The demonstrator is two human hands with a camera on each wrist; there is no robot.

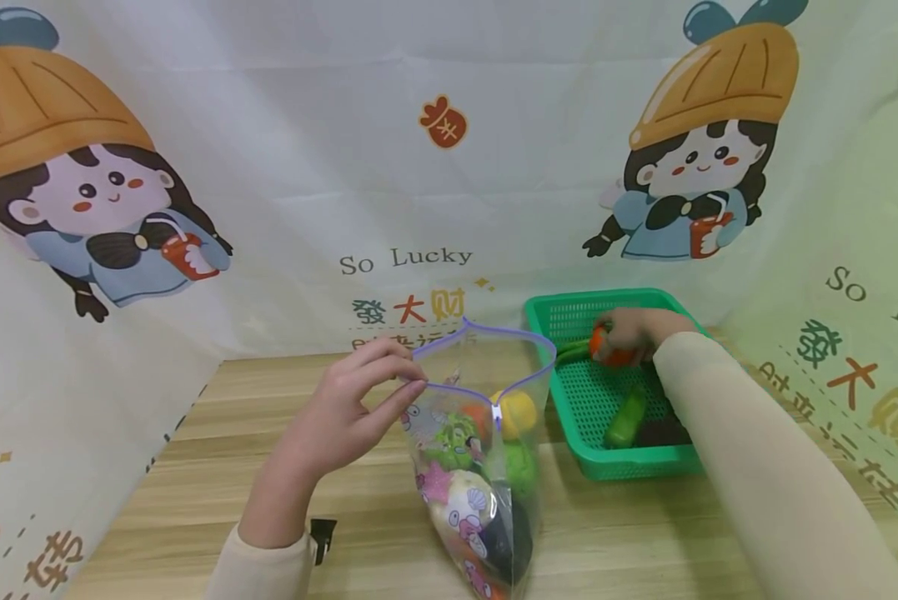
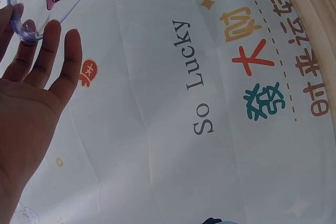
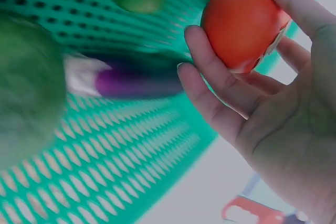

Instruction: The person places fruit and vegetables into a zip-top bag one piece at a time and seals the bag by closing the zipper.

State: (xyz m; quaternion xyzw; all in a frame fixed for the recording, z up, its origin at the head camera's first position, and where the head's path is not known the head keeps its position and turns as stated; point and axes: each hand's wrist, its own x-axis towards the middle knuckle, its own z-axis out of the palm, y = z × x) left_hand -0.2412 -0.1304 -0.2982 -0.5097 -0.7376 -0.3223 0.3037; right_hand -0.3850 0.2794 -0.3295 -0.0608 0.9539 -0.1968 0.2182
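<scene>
My left hand (image 1: pixel 354 408) pinches the purple zip rim of a clear zip bag (image 1: pixel 433 343) between thumb and fingers, and its mouth gapes wide. Through the printed plastic show a yellow piece (image 1: pixel 519 413), green pieces and a dark purple-black piece (image 1: pixel 514 537). In the left wrist view, the fingers (image 2: pixel 50 51) reach the purple rim. Over the green basket (image 1: pixel 636 465), my right hand (image 1: pixel 636 329) holds a round red-orange tomato (image 3: pixel 241 22), its thumb and fingers curved round it. A purple eggplant (image 3: pixel 142 80) lies beyond the fingertips in the right wrist view.
In the basket a green pepper (image 1: pixel 627 417) and long green vegetables (image 1: pixel 572 352) lie loose. The bag stands left of the basket on a wood-grain tabletop (image 1: pixel 216 467). A printed white cloth (image 1: pixel 306 150) forms the back and sides.
</scene>
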